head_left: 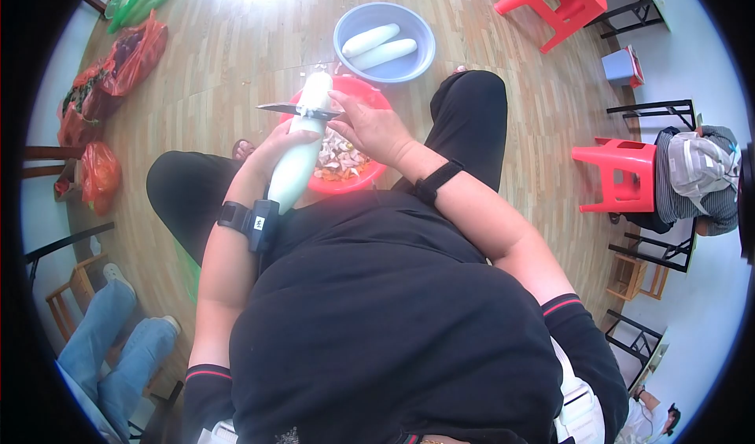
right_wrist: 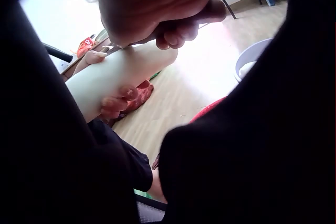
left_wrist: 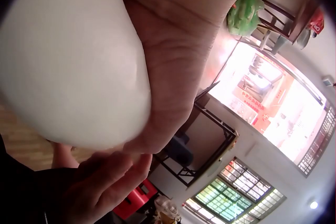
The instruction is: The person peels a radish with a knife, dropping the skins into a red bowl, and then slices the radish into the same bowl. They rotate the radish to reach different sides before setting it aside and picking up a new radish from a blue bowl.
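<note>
A long white radish point(head_left: 295, 161) slants up from my lap, gripped by my left hand point(head_left: 285, 141). In the left wrist view the radish point(left_wrist: 79, 66) fills the near left, against the palm. My right hand point(head_left: 373, 129) holds a knife point(head_left: 277, 109), its blade lying across the radish near the far end. Small white bits cling where blade and radish meet. In the right wrist view my right hand point(right_wrist: 157, 8) is curled above the radish point(right_wrist: 126, 69). Below is a red basin point(head_left: 370, 178) with peelings and orange pieces point(head_left: 340, 161).
A blue-grey basin point(head_left: 429, 47) beyond the red one holds two white radishes point(head_left: 384, 53). Red bags point(head_left: 141, 55) and a green bag point(head_left: 141, 0) lie at left. Red stools point(head_left: 621, 173) stand at right, near a seated person point(head_left: 712, 161). Another person's legs point(head_left: 98, 326) show lower left.
</note>
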Available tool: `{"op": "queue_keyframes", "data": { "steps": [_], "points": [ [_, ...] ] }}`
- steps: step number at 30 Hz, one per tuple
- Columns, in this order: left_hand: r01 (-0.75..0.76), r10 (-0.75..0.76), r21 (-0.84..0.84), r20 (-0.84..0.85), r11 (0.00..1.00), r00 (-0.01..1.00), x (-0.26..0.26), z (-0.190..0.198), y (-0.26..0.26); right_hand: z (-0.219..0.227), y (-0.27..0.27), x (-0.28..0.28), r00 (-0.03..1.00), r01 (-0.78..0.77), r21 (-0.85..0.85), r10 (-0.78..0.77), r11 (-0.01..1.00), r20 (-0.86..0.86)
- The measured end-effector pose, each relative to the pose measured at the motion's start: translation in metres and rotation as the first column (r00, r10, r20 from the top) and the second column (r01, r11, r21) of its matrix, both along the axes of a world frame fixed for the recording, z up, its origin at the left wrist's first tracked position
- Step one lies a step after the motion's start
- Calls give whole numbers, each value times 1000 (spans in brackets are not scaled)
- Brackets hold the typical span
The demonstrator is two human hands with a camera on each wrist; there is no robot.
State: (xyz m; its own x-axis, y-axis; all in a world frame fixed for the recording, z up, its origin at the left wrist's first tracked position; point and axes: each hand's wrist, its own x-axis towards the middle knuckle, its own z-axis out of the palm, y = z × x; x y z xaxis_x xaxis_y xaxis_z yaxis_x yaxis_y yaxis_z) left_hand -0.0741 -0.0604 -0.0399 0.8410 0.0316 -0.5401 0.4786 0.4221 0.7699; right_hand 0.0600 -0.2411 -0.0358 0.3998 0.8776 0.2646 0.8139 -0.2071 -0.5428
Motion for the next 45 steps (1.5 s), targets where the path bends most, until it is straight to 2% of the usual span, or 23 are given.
{"op": "queue_keyframes", "data": {
  "steps": [4,6,10,12,13,15,18,20,22,25,29,30,32,34,35,37,38,41,43,45],
  "points": [
    [-14,13,-39,-18,999,1000,0,0,0,2,0,4,1000,10,-32,-10,999,-4],
    [37,-37,-4,-16,999,999,-1,3,0,3,-1,15,968,236,-295,-249,926,-6],
    [21,-21,-8,10,1000,1000,-2,-5,-1,7,-6,17,972,222,-225,-232,949,-21],
    [5,-5,2,10,1000,1000,-1,-4,-1,4,-4,5,996,60,-29,-62,998,-63],
    [4,-4,0,10,1000,1000,-1,-5,0,3,-3,2,996,59,-31,-61,998,-63],
    [24,-24,7,-31,1000,999,-1,-4,1,2,-1,-4,997,-61,70,64,996,-41],
    [-26,31,68,-71,997,997,-3,2,-5,4,0,-6,996,-75,21,76,997,-54],
    [12,-8,63,-61,998,998,-2,-3,-1,3,-2,-5,996,-80,-12,79,997,-48],
    [48,-45,59,-51,997,998,-1,1,-3,-1,-1,0,998,-20,15,21,1000,-61],
    [57,-55,80,-29,995,998,-1,8,-5,-3,-2,3,999,-11,18,12,1000,-42],
    [63,-59,77,-56,995,997,0,0,-1,0,-2,1,997,-53,66,57,996,-52],
    [63,-57,66,-94,996,994,0,1,-2,1,-2,-1,997,-63,32,64,998,-50],
    [65,-60,69,-64,996,996,-2,7,-5,4,-3,-2,996,-71,-2,71,997,-48],
    [68,-65,73,-34,995,997,-1,9,-7,6,-3,2,995,9,-143,-23,990,-100],
    [85,-82,56,-42,995,996,-1,8,-6,3,-3,4,995,11,-143,-25,990,-100],
    [104,-102,37,-51,994,993,-1,6,-6,-2,-3,4,999,-35,32,35,999,-9],
    [84,-83,26,-47,996,995,-2,5,-6,-4,-4,5,999,-34,30,34,999,-10],
    [52,-52,7,-53,999,997,-2,6,-7,0,-4,5,999,-28,11,28,1000,-26],
    [40,-40,2,-64,999,997,-2,5,-7,0,-5,8,999,22,-110,-25,994,-23],
    [47,-45,16,-92,999,995,-1,5,-6,0,-5,8,1000,19,-115,-21,993,-18]
  ]
}}
